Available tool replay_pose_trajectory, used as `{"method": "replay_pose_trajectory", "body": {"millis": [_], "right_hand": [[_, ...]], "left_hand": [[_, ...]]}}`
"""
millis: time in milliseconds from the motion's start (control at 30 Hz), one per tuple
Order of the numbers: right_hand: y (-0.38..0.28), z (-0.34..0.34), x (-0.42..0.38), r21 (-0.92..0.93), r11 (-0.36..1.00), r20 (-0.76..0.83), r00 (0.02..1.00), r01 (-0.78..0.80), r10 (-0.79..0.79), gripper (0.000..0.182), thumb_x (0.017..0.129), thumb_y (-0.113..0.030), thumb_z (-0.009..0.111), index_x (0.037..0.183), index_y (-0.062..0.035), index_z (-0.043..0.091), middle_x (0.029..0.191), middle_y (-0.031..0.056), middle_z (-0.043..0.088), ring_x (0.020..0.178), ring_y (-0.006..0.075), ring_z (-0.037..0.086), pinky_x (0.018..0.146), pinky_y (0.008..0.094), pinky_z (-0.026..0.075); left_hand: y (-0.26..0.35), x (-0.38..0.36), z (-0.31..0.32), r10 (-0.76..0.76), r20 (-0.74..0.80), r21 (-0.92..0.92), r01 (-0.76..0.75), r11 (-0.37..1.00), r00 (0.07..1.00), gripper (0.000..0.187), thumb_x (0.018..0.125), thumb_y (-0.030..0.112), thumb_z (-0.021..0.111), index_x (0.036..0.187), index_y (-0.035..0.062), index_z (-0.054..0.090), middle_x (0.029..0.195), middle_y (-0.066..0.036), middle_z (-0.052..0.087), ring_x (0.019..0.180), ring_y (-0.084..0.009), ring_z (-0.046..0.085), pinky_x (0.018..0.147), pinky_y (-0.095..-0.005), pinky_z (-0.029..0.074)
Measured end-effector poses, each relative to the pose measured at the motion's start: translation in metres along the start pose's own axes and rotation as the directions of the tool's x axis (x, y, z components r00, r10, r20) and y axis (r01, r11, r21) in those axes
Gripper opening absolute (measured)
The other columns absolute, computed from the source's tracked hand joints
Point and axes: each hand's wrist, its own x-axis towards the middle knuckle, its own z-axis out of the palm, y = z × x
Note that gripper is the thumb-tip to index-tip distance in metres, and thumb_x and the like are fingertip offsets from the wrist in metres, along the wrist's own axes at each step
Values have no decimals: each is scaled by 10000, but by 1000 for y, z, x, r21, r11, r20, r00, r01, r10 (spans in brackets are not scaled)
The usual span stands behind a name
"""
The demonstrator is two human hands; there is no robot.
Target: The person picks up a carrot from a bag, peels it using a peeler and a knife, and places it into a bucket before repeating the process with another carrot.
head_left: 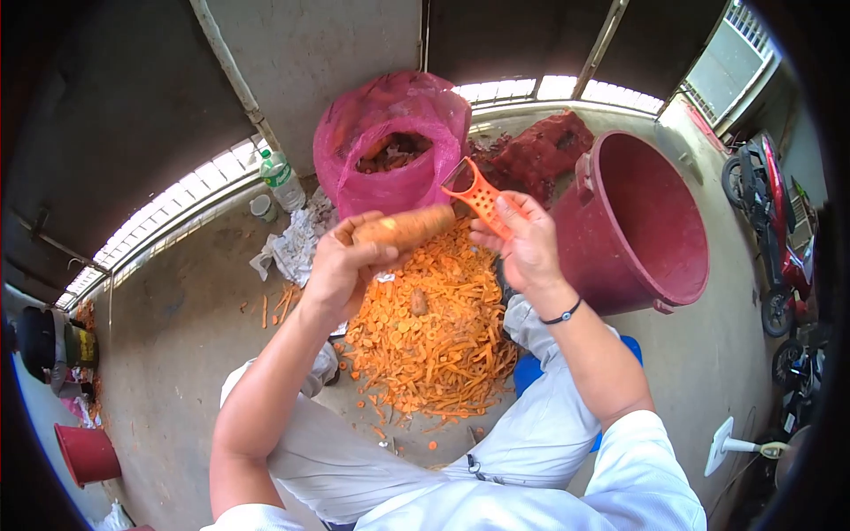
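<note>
An orange carrot (405,227) lies across the fingers of my left hand (341,265), which grips its left end; its right end points toward the peeler. My right hand (524,243) is closed around the handle of an orange peeler (481,196), its blade end raised to the upper left, just above the carrot's right end. Below both hands, a large heap of orange peels and slices (434,327) covers the floor between my legs, with a brown stub (419,303) on top.
Beyond the heap sits an open pink bag (341,150), beside a red sack (540,157). A large maroon bin (611,230) leans at the right. A bottle (282,180) and white cup (263,208) stand left; motorcycles (768,221) are far right.
</note>
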Motion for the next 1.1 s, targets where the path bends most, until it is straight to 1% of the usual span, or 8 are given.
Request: {"method": "replay_pose_trajectory", "body": {"millis": [233,300,400,433,600,800,867,1100], "right_hand": [[29,17,-14,113,993,-50,998,-28,34,220,1039,-183,622,1180,-47,522,1044,135,695,869,271,749,656,423,654],[35,20,-17,55,998,-144,989,-1,9,243,1045,-202,614,1199,-50,502,1023,123,687,824,234,744,561,353,634],[43,30,-25,-4,1000,-112,994,-8,8,242,1048,-207,610,1199,-51,502,1029,120,689,791,212,736,534,316,610],[44,34,-27,20,1000,-97,995,-15,17,230,1049,-195,610,1195,-47,512,1023,116,696,778,201,733,543,294,593],[11,29,-11,-40,960,41,960,277,-275,185,1017,-154,665,1151,-48,593,992,91,720,758,174,728,572,268,575],[-41,1,-19,-224,948,326,934,227,-146,279,904,-17,775,1149,-32,644,968,45,717,783,97,702,647,240,595],[-38,7,-30,-342,888,491,864,308,-110,270,891,-3,781,1133,-21,663,973,48,719,826,93,698,692,233,591],[-10,27,-51,-433,860,555,832,269,19,230,904,-29,783,1107,-1,680,962,45,726,852,90,684,774,242,568]], "left_hand": [[-27,-34,18,-247,150,-156,269,950,958,531,922,172,752,1334,-25,481,1254,-193,635,1108,-342,688,884,-441,635],[-28,-41,22,-464,262,-339,531,777,846,559,1007,386,636,1365,-19,492,1250,-200,642,1058,-330,700,844,-423,634],[-54,-44,16,-468,487,-297,644,705,737,612,1035,495,538,1405,10,491,1189,-210,662,987,-329,709,802,-427,622],[-58,-46,15,-549,454,-297,700,650,702,557,1029,507,522,1356,56,540,1130,-215,682,855,-330,718,631,-448,595],[-51,-35,17,-611,185,-243,639,730,769,470,1004,533,502,1210,130,628,991,-141,692,787,-269,703,551,-346,460],[-29,-11,-15,-394,121,-327,411,851,911,374,1042,407,475,1247,122,605,973,-105,686,835,-243,685,658,-440,546],[-23,-10,-14,-413,113,-318,427,847,904,369,1051,397,483,1265,118,594,1006,-108,685,870,-243,688,690,-446,559],[-35,-13,3,-494,1,-223,482,848,870,379,1064,355,516,1309,72,571,1167,-101,674,1010,-217,687,874,-402,580]]}}
